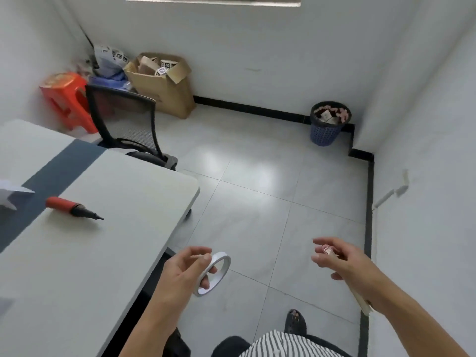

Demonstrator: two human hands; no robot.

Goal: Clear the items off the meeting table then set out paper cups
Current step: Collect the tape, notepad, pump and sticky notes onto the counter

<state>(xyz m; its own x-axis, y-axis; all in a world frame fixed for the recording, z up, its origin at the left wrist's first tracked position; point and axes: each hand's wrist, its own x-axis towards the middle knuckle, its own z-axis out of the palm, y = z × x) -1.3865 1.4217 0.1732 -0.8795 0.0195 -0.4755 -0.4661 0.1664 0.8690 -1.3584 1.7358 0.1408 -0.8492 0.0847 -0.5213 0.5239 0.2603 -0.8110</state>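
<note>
Fingers [203, 280] of the left hand [180, 274] curl through and around a white tape roll [215, 273], a thin ring with an open centre, held off the table's [103, 228] near corner over the tiled floor. The ring stands on edge, tilted, its hole facing right and toward the camera. The right hand [342, 258], fingers loosely spread, holds a slim pale stick-like item [360, 300] running back along the wrist. A red marker [73, 206] lies on the table, tip pointing right.
</note>
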